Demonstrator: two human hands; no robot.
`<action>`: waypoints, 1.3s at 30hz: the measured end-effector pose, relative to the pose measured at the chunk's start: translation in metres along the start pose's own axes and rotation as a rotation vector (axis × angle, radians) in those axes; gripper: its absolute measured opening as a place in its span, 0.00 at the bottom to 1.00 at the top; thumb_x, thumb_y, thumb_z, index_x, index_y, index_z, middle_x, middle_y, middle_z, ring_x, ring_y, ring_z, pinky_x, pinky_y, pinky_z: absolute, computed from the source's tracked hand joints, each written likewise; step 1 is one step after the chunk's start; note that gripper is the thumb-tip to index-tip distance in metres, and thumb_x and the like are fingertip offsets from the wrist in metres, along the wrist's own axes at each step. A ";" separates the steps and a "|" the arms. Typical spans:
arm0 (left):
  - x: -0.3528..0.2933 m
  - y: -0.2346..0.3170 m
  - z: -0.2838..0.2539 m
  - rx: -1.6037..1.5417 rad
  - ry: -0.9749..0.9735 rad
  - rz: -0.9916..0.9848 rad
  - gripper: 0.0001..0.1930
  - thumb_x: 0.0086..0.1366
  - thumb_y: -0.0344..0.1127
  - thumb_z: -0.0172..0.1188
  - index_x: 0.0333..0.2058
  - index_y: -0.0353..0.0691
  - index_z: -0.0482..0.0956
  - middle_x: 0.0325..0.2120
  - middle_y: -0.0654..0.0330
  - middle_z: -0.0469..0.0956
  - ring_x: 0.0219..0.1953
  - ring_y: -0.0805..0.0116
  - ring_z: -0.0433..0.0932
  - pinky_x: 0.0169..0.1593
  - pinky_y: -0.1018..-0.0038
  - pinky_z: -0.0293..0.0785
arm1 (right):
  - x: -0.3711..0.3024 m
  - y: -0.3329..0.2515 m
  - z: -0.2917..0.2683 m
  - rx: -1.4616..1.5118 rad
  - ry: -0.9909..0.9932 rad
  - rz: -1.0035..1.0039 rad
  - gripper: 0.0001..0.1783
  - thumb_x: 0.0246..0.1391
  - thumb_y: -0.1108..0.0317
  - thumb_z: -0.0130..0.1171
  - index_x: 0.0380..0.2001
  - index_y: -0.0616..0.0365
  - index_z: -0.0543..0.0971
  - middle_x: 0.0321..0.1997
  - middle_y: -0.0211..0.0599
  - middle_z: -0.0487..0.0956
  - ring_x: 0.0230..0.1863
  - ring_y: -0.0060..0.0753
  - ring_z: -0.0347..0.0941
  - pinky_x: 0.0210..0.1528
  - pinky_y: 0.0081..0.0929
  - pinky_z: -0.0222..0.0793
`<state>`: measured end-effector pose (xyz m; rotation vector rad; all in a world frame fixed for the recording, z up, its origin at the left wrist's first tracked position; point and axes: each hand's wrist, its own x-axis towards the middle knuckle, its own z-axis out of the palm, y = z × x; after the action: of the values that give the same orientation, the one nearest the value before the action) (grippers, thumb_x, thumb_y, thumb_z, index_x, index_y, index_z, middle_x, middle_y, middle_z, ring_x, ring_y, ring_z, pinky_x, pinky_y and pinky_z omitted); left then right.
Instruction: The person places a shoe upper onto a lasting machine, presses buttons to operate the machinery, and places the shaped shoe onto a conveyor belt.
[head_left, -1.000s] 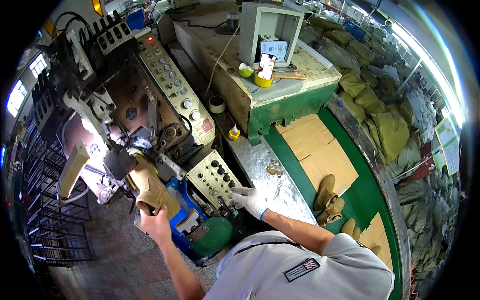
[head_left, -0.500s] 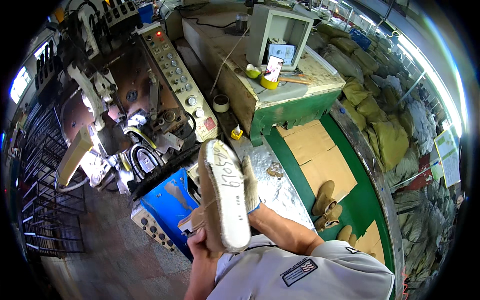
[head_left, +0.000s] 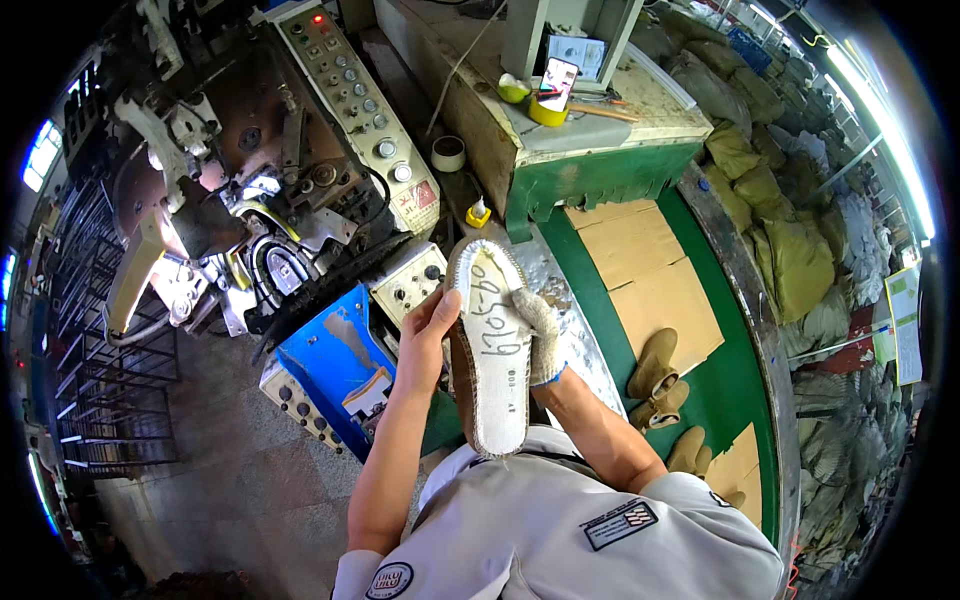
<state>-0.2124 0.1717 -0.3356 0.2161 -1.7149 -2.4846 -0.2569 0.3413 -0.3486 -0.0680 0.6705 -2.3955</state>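
A brown boot [head_left: 492, 350] is held bottom up in front of my chest, its white insole board with handwritten marks facing me and its toe pointing away. My bare left hand [head_left: 428, 328] grips its left side near the forefoot, thumb along the edge. On the opposite side my right hand [head_left: 541, 332], in a knitted work glove, is wrapped round the boot with its fingertips at the sole's rim. The boot's upper is mostly hidden beneath the sole.
At the left stands a machine with metal clamps [head_left: 278, 268] and a button panel [head_left: 362, 112]. A blue cover [head_left: 330, 345] lies below it. To the right, several brown boots [head_left: 655, 362] and cardboard [head_left: 665, 310] lie on a green surface [head_left: 735, 345]. A phone [head_left: 557, 82] leans on the bench.
The boot has turned more upright and moved slightly right, its insole now facing me squarely. My left hand has shifted from the heel end up to the forefoot side.
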 end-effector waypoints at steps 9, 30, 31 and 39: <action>0.045 -0.052 0.050 0.041 -0.057 -0.081 0.27 0.71 0.45 0.64 0.57 0.26 0.80 0.46 0.61 0.83 0.46 0.75 0.77 0.53 0.75 0.72 | 0.001 -0.047 -0.061 -0.166 0.098 -0.178 0.36 0.62 0.57 0.64 0.69 0.61 0.69 0.61 0.45 0.80 0.54 0.37 0.82 0.56 0.34 0.81; -0.046 -0.106 -0.066 1.810 0.446 0.179 0.13 0.71 0.37 0.60 0.47 0.34 0.79 0.49 0.48 0.75 0.55 0.44 0.73 0.59 0.49 0.65 | 0.054 -0.258 -0.510 -2.254 0.585 1.358 0.21 0.61 0.56 0.58 0.53 0.51 0.87 0.60 0.42 0.84 0.58 0.46 0.83 0.57 0.46 0.80; -0.035 -0.112 -0.064 1.793 0.455 0.182 0.14 0.72 0.39 0.59 0.47 0.34 0.79 0.49 0.48 0.75 0.55 0.44 0.72 0.60 0.48 0.64 | 0.065 -0.274 -0.525 -2.233 0.649 1.268 0.22 0.61 0.55 0.58 0.52 0.52 0.87 0.61 0.42 0.84 0.59 0.46 0.83 0.57 0.46 0.80; -0.060 -0.103 -0.059 1.899 0.558 -0.020 0.09 0.66 0.35 0.61 0.42 0.37 0.81 0.46 0.51 0.77 0.51 0.48 0.74 0.58 0.51 0.66 | 0.326 -0.195 -0.475 -0.968 0.934 0.293 0.26 0.51 0.45 0.72 0.31 0.60 0.80 0.23 0.41 0.78 0.23 0.38 0.76 0.25 0.40 0.73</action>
<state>-0.1438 0.1642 -0.4493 0.8363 -2.8176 0.0598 -0.7274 0.4887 -0.7051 0.7196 2.0322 -1.5199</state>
